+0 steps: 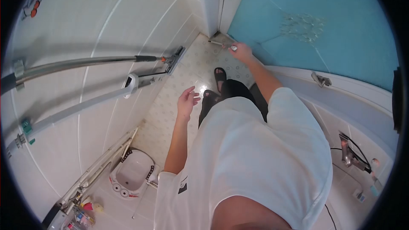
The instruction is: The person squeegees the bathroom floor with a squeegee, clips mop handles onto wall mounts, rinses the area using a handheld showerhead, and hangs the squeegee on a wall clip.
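My left hand (188,102) hangs over the speckled floor (166,115), its fingers apart and nothing in them. Farther forward, my right hand (242,53) is closed round the pale handle (233,48) of a thin tool. The tool's narrow shaft (216,43) points left, toward the corner by the door frame. What its far end is, I cannot make out. Below the hands are my feet in dark sandals (220,76).
Two long-handled cleaning tools, one a squeegee mop (106,61), hang along the left wall. A white basin (133,171) and folded rack stand lower left. A blue panel (306,21) is upper right; a faucet (347,155) is at right.
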A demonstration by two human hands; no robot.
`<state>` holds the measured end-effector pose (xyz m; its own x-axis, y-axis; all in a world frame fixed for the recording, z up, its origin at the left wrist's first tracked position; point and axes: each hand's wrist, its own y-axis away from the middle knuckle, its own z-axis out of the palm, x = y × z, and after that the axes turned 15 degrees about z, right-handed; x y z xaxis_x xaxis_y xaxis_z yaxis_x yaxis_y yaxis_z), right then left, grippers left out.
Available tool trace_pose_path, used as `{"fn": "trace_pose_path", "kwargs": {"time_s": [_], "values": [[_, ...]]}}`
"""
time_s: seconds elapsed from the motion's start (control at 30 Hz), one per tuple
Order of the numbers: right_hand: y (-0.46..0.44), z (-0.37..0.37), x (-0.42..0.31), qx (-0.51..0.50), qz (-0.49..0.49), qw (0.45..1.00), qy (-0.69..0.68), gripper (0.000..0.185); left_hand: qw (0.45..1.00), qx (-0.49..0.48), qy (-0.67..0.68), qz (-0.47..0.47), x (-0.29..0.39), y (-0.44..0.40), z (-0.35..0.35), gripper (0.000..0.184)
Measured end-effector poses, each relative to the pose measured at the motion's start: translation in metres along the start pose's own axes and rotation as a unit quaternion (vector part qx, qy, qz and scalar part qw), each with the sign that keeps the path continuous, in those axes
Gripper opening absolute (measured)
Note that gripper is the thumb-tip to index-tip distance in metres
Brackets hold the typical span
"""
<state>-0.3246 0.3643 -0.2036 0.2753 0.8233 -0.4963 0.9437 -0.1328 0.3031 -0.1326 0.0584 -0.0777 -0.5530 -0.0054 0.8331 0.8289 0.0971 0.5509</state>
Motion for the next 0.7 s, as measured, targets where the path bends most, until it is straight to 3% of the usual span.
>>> {"fn": "trace_pose_path", "kwargs": {"time_s": [0.13, 0.23, 0.33, 0.4, 0.5, 0.6, 0.7], "values": [[0.006, 0.041, -0.021, -0.079, 0.041, 0.995, 0.051, 0.035, 0.999, -0.021, 0.038, -0.021, -0.032, 0.002, 0.002, 0.038], [0.033, 0.082, -0.031, -0.149, -0.088, 0.976, 0.134, 0.034, 0.993, -0.032, 0.088, -0.069, -0.038, -0.006, 0.02, 0.051], [0.076, 0.127, -0.033, -0.206, -0.129, 0.949, 0.202, 0.035, 0.979, -0.044, 0.147, -0.133, -0.046, -0.022, 0.033, 0.068], [0.107, 0.125, -0.043, -0.212, -0.137, 0.951, 0.178, 0.034, 0.969, -0.047, 0.177, -0.164, -0.051, -0.035, 0.038, 0.078], [0.14, 0.119, -0.052, -0.287, -0.154, 0.933, 0.153, 0.041, 0.952, 0.023, 0.203, -0.23, -0.041, -0.041, 0.047, 0.069], [0.151, 0.124, -0.049, -0.296, -0.164, 0.933, 0.121, 0.047, 0.927, -0.045, 0.19, -0.322, -0.066, -0.061, 0.034, 0.061], [0.148, 0.12, -0.052, -0.279, -0.181, 0.937, 0.105, 0.046, 0.963, -0.012, 0.02, -0.267, -0.082, -0.069, 0.053, 0.049]]}}
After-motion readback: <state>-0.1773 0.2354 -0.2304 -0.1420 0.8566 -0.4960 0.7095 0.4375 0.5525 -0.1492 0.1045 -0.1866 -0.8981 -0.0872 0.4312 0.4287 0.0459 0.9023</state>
